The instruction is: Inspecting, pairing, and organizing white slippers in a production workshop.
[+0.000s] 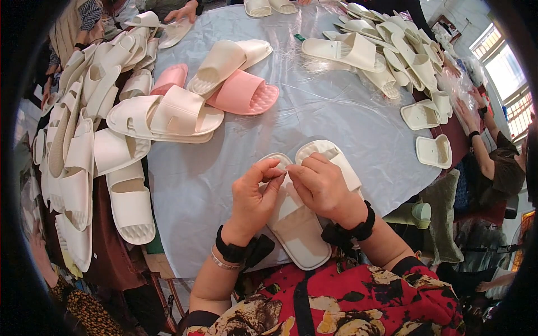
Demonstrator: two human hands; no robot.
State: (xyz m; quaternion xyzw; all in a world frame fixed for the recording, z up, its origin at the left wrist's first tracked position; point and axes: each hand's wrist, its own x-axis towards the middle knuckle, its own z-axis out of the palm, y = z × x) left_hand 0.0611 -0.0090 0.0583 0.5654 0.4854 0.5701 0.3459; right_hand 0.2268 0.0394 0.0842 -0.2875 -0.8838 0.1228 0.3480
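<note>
My left hand (250, 193) is closed in a pinch, thumb against forefinger, above a white slipper (301, 238). Beside it my right hand (324, 187) is also pinched, its fingertips almost meeting those of the left. A tiny pale bit shows between the two sets of fingertips, too small to name. The slipper lies on the table just in front of me, its strap partly under my hands. Another white slipper (348, 168) lies to its right, partly covered by my right hand. Both wrists carry black bands.
White slippers (84, 129) heap along the left edge, and another white pile (412, 56) stands at the far right. Pink slippers (244, 92) lie among white ones at centre left. A grey-blue sheet (196, 185) covers the table. Other people work around it; a co-worker's arm (482, 151) reaches in at right.
</note>
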